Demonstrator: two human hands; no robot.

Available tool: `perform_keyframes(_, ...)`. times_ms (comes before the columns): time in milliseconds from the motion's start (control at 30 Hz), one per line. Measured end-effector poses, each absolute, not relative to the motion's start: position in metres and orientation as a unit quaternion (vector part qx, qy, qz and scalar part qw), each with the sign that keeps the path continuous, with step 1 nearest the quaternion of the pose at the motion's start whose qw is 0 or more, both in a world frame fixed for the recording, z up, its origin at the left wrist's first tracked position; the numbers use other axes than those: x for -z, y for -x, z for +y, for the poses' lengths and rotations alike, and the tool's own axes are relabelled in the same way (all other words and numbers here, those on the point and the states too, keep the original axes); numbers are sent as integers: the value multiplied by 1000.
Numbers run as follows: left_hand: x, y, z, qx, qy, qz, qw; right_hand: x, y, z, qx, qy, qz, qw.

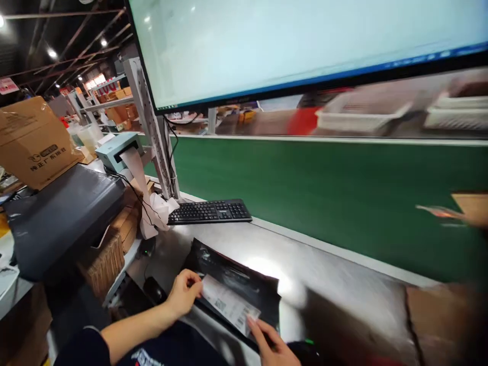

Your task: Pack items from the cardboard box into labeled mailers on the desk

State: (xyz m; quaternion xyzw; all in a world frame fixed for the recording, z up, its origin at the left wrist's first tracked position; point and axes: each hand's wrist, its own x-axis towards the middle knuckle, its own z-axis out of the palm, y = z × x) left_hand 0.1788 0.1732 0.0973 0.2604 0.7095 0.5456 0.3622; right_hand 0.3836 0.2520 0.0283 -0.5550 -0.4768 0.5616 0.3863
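A black plastic mailer bag [244, 277] lies flat on the metal table in front of me. Over its near side is a white shipping label [226, 303] with printed text and a barcode. My left hand [185, 293] pinches the label's left end between thumb and forefinger. At the opposite end, near the barcode, the fingers of my right hand [272, 345] grip the label's corner; part of this hand is cut off by the frame's lower edge. Whether the label's middle touches the bag, I cannot tell.
A keyboard [209, 211] sits behind the bag, below a large monitor [305, 46]. A label printer [119, 151] trails paper at left, near a cardboard box [36, 140] and a mouse [154, 290]. Beyond the table runs a green conveyor belt [305, 188].
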Motion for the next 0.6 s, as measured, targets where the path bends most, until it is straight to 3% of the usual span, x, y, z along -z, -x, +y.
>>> perform_keyframes(167,-56,-170,149,-318,-260,816,406,-34,-374,227,-498,559,-587,309)
perform_keyframes(400,-40,-161,196,-249,-404,829,295,-20,-359,262,-367,596,-679,223)
perform_keyframes(600,-37,-167,229,-54,-417,867,269,-6,-348,289,-214,623,-740,134)
